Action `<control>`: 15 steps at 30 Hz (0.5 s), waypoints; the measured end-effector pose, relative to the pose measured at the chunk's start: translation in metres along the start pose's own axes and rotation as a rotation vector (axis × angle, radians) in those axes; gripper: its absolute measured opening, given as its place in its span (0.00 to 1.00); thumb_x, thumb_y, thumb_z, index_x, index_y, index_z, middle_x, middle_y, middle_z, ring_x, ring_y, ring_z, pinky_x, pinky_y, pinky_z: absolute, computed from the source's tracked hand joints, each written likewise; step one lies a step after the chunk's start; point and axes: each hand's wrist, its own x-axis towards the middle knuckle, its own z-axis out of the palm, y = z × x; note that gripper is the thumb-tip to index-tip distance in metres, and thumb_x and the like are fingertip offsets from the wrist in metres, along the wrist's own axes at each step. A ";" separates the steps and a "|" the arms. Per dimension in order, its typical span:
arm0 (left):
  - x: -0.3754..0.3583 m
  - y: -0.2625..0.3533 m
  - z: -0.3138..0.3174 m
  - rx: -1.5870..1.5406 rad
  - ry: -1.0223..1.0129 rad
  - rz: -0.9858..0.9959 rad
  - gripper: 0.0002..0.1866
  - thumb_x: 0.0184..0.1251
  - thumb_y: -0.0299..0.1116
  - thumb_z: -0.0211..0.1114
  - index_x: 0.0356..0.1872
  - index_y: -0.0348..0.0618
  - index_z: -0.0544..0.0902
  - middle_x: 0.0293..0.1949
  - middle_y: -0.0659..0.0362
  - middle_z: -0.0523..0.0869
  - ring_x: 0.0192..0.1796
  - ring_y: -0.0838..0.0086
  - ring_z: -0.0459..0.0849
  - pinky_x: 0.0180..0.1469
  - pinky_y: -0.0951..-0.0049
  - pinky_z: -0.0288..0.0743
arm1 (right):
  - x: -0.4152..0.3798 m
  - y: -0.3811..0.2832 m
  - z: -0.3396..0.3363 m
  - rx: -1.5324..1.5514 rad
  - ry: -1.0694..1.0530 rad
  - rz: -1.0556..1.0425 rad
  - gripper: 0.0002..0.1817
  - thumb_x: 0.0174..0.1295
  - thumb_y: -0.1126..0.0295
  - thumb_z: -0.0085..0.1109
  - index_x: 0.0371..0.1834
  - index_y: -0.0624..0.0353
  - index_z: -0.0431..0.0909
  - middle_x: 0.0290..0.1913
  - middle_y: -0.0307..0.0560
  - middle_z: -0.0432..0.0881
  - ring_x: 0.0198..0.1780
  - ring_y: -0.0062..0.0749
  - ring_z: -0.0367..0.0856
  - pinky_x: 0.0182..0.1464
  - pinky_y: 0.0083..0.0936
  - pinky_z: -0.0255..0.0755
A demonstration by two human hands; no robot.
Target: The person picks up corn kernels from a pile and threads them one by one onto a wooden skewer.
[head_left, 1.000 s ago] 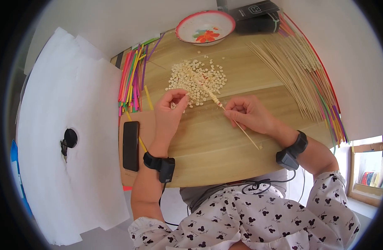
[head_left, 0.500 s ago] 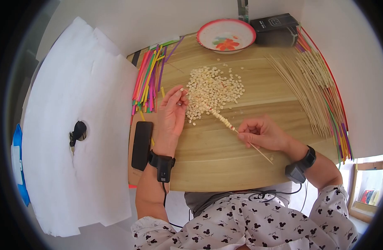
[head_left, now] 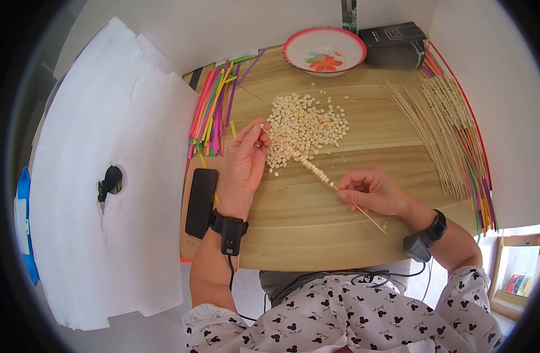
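My right hand (head_left: 373,191) pinches a thin wooden skewer (head_left: 370,218) between thumb and fingers, its bare end pointing down toward me. Pale kernels that look like corn (head_left: 314,169) are threaded along the skewer's middle, with a few reddish spots among them. At the upper tip, my left hand (head_left: 247,156) is closed, thumb against fingers, on a single pale kernel (head_left: 261,126) touching or on the point. Just right of the left hand lies a loose pile of kernels (head_left: 311,120), partly behind the skewer.
Coloured strips (head_left: 214,112) and a black phone (head_left: 201,203) lie at left. An enamel bowl (head_left: 296,50) and black box (head_left: 393,44) stand at the back. Bare skewers (head_left: 420,129) and filled skewers (head_left: 449,103) lie at right. A white foam board (head_left: 146,235) borders the left.
The view has shifted slightly. Both hands keep nearly the same pose on the skewer, and the kernel stays at its upper tip.
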 end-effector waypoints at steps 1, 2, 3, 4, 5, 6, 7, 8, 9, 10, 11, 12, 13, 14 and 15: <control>0.000 0.000 0.000 0.000 0.000 -0.001 0.13 0.69 0.28 0.62 0.52 0.34 0.80 0.41 0.58 0.83 0.39 0.79 0.77 0.47 0.74 0.74 | 0.000 0.000 0.000 -0.002 -0.003 0.008 0.07 0.67 0.69 0.59 0.39 0.62 0.79 0.26 0.31 0.77 0.27 0.10 0.74 0.25 0.10 0.66; 0.000 0.000 -0.001 0.000 -0.005 0.000 0.14 0.69 0.28 0.62 0.53 0.33 0.80 0.42 0.57 0.83 0.39 0.79 0.77 0.47 0.74 0.74 | 0.000 0.001 0.000 -0.001 -0.003 0.009 0.07 0.67 0.69 0.59 0.39 0.62 0.79 0.26 0.31 0.77 0.27 0.10 0.74 0.25 0.10 0.66; 0.000 0.000 -0.001 0.001 -0.010 0.002 0.14 0.69 0.27 0.62 0.53 0.33 0.79 0.42 0.57 0.83 0.39 0.78 0.77 0.47 0.74 0.74 | 0.000 0.002 0.000 0.000 0.005 0.011 0.07 0.67 0.69 0.60 0.39 0.62 0.79 0.26 0.31 0.77 0.27 0.10 0.74 0.25 0.10 0.66; 0.000 -0.001 -0.001 0.004 -0.008 0.002 0.14 0.69 0.27 0.62 0.53 0.33 0.79 0.42 0.57 0.83 0.39 0.78 0.77 0.47 0.74 0.74 | 0.001 0.004 -0.001 0.005 0.010 0.012 0.07 0.67 0.69 0.60 0.39 0.62 0.79 0.26 0.31 0.77 0.27 0.10 0.74 0.25 0.10 0.66; 0.000 -0.001 -0.001 -0.012 -0.020 -0.003 0.14 0.69 0.27 0.61 0.53 0.32 0.79 0.43 0.57 0.83 0.39 0.78 0.77 0.48 0.74 0.74 | 0.001 0.004 -0.001 0.005 0.010 0.012 0.07 0.67 0.69 0.60 0.39 0.62 0.79 0.26 0.31 0.77 0.27 0.10 0.74 0.25 0.10 0.66; 0.001 -0.001 -0.002 -0.029 -0.033 -0.008 0.14 0.70 0.27 0.61 0.54 0.32 0.79 0.43 0.56 0.83 0.39 0.78 0.77 0.48 0.74 0.74 | 0.001 0.005 0.000 0.005 0.012 0.007 0.07 0.67 0.69 0.60 0.39 0.62 0.79 0.26 0.32 0.77 0.27 0.10 0.74 0.26 0.11 0.66; 0.001 -0.001 -0.002 -0.029 -0.034 -0.008 0.14 0.70 0.27 0.61 0.54 0.32 0.79 0.43 0.56 0.83 0.39 0.78 0.77 0.48 0.74 0.74 | 0.001 0.004 0.000 0.005 0.015 0.002 0.08 0.67 0.68 0.60 0.39 0.62 0.79 0.26 0.32 0.77 0.27 0.10 0.74 0.26 0.11 0.66; 0.001 -0.001 -0.003 -0.037 -0.037 -0.012 0.15 0.70 0.27 0.61 0.54 0.32 0.79 0.43 0.56 0.83 0.39 0.78 0.77 0.48 0.74 0.74 | 0.001 0.004 0.000 0.005 0.015 0.002 0.08 0.67 0.68 0.60 0.39 0.62 0.79 0.26 0.32 0.77 0.27 0.10 0.74 0.26 0.11 0.66; 0.001 -0.001 -0.003 -0.045 -0.041 -0.017 0.15 0.70 0.26 0.61 0.54 0.32 0.78 0.43 0.56 0.83 0.39 0.78 0.77 0.48 0.74 0.74 | 0.001 0.003 0.000 0.006 0.011 0.003 0.08 0.67 0.68 0.60 0.39 0.62 0.79 0.26 0.32 0.77 0.27 0.10 0.74 0.26 0.11 0.66; 0.001 0.000 -0.003 -0.046 -0.041 -0.016 0.15 0.70 0.26 0.61 0.54 0.32 0.78 0.43 0.56 0.83 0.39 0.78 0.77 0.48 0.74 0.74 | 0.001 0.003 0.000 0.007 0.008 0.004 0.08 0.67 0.68 0.60 0.39 0.62 0.79 0.26 0.32 0.77 0.27 0.11 0.74 0.26 0.11 0.66; 0.001 0.000 -0.001 -0.039 -0.035 -0.016 0.15 0.70 0.26 0.61 0.54 0.32 0.78 0.43 0.56 0.83 0.39 0.78 0.77 0.48 0.74 0.74 | 0.002 0.004 -0.001 0.009 0.005 0.003 0.08 0.67 0.68 0.60 0.39 0.62 0.79 0.26 0.32 0.77 0.27 0.11 0.74 0.26 0.11 0.66; 0.000 0.000 -0.001 -0.035 -0.031 -0.017 0.15 0.70 0.26 0.61 0.54 0.32 0.78 0.43 0.56 0.83 0.39 0.78 0.77 0.48 0.75 0.74 | 0.002 0.004 -0.001 0.009 0.007 0.006 0.08 0.67 0.68 0.60 0.39 0.62 0.79 0.26 0.32 0.77 0.27 0.11 0.74 0.26 0.11 0.66; 0.000 0.000 -0.001 -0.036 -0.031 -0.017 0.15 0.70 0.26 0.61 0.54 0.32 0.78 0.43 0.56 0.83 0.39 0.78 0.77 0.48 0.75 0.74 | 0.002 0.004 -0.001 0.010 0.008 0.008 0.08 0.67 0.68 0.60 0.39 0.62 0.79 0.26 0.32 0.78 0.27 0.11 0.74 0.26 0.11 0.66; 0.000 0.000 -0.002 -0.035 -0.036 -0.018 0.14 0.70 0.26 0.61 0.54 0.32 0.78 0.43 0.57 0.83 0.39 0.78 0.77 0.48 0.75 0.74 | 0.002 0.004 0.000 0.008 0.009 0.008 0.08 0.67 0.68 0.60 0.39 0.62 0.79 0.26 0.32 0.78 0.27 0.11 0.74 0.26 0.11 0.66; 0.000 0.000 -0.002 -0.032 -0.041 -0.019 0.14 0.70 0.26 0.61 0.54 0.32 0.78 0.44 0.57 0.83 0.40 0.78 0.77 0.48 0.75 0.74 | 0.002 0.004 0.000 0.001 0.015 0.008 0.07 0.67 0.69 0.60 0.39 0.62 0.79 0.26 0.32 0.78 0.27 0.10 0.74 0.25 0.11 0.66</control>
